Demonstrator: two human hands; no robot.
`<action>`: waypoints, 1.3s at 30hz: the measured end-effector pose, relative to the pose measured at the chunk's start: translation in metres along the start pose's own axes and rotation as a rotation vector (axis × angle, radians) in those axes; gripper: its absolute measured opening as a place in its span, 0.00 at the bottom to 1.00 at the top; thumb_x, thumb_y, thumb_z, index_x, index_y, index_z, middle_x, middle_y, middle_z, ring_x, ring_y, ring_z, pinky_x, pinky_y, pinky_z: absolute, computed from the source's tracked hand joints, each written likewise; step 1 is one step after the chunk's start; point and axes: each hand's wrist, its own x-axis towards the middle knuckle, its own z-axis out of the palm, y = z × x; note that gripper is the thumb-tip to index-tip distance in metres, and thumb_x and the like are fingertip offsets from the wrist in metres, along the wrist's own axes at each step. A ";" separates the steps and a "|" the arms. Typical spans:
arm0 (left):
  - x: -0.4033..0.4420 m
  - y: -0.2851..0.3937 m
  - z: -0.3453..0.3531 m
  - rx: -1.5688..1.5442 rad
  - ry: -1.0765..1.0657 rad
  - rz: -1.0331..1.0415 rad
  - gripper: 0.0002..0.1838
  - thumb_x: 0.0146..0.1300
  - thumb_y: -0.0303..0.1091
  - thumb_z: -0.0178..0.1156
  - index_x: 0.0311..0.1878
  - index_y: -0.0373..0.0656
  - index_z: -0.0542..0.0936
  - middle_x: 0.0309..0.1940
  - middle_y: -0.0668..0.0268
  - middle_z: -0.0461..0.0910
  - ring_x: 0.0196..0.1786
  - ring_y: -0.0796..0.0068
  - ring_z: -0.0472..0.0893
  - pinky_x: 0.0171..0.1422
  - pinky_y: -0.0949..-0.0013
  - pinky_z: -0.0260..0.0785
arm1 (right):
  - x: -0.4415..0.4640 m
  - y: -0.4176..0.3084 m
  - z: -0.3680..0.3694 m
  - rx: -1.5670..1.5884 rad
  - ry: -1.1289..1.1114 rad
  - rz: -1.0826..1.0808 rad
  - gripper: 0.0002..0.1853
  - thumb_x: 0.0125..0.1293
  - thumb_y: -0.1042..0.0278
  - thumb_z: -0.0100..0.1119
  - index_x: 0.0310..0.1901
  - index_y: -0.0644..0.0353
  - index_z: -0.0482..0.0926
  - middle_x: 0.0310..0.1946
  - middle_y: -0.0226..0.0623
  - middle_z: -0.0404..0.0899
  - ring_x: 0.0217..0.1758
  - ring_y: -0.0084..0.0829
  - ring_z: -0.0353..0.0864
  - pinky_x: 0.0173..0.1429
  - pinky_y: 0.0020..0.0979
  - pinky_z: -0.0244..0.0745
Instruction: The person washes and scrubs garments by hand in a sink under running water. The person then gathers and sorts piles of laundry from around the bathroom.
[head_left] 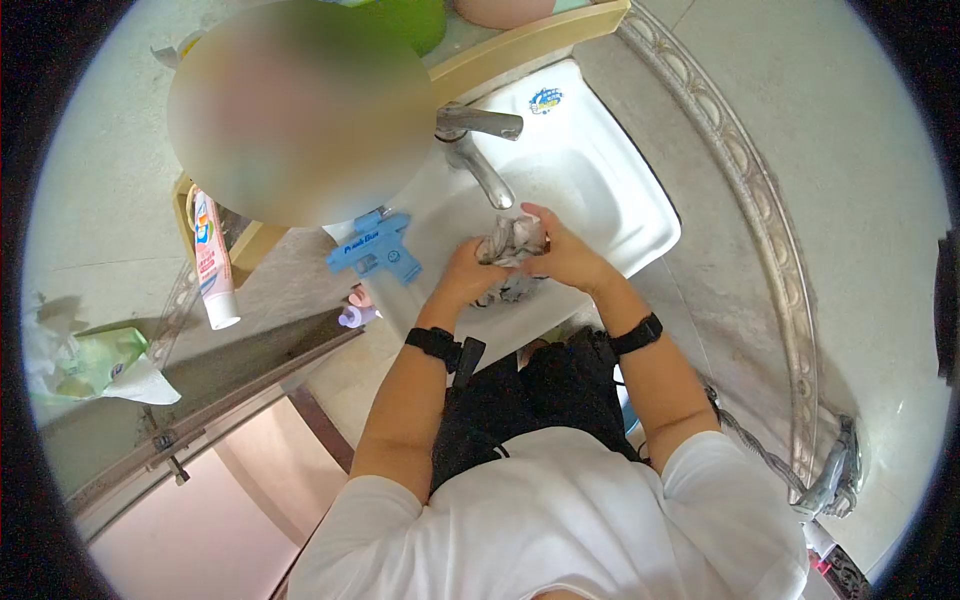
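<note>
A crumpled grey-and-white cloth [513, 238] is bunched between my two hands, low in the white sink [640, 215]. My left hand [467, 272] closes on its left side. From the right, my right hand [560, 252] grips it with bent fingers. Part of the cloth hangs below the hands near the basin's front wall. Just above the cloth is the spout of the metal faucet [483, 175]; whether water runs from it I cannot make out.
A light blue toy pistol [380, 250] lies on the sink's left edge. Further left are a toothpaste tube [213, 265] on a beige shelf [262, 248] and a green tissue pack [103, 362]. A green container [415, 22] stands at the top, beside a large blurred patch.
</note>
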 end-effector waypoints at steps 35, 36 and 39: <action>-0.027 0.005 -0.011 -0.859 0.298 -0.013 0.12 0.60 0.37 0.58 0.42 0.40 0.74 0.29 0.67 0.76 0.31 0.78 0.75 0.38 0.74 0.69 | -0.033 0.004 0.012 -0.103 0.112 -0.168 0.28 0.49 0.83 0.51 0.54 0.51 0.70 0.40 0.32 0.73 0.41 0.24 0.72 0.45 0.24 0.68; -0.032 0.018 -0.014 -0.860 0.299 -0.014 0.12 0.60 0.37 0.58 0.42 0.40 0.74 0.29 0.67 0.76 0.31 0.78 0.75 0.38 0.74 0.69 | -0.031 0.007 0.008 -0.400 0.103 -0.156 0.25 0.50 0.82 0.53 0.52 0.53 0.72 0.39 0.31 0.74 0.41 0.23 0.73 0.45 0.24 0.69; -0.037 0.029 -0.028 -0.752 0.464 -0.138 0.15 0.60 0.39 0.59 0.43 0.39 0.74 0.30 0.66 0.77 0.31 0.78 0.75 0.38 0.73 0.69 | -0.025 0.018 -0.009 -0.437 0.173 -0.132 0.19 0.52 0.81 0.55 0.48 0.59 0.74 0.37 0.29 0.76 0.40 0.21 0.74 0.46 0.23 0.70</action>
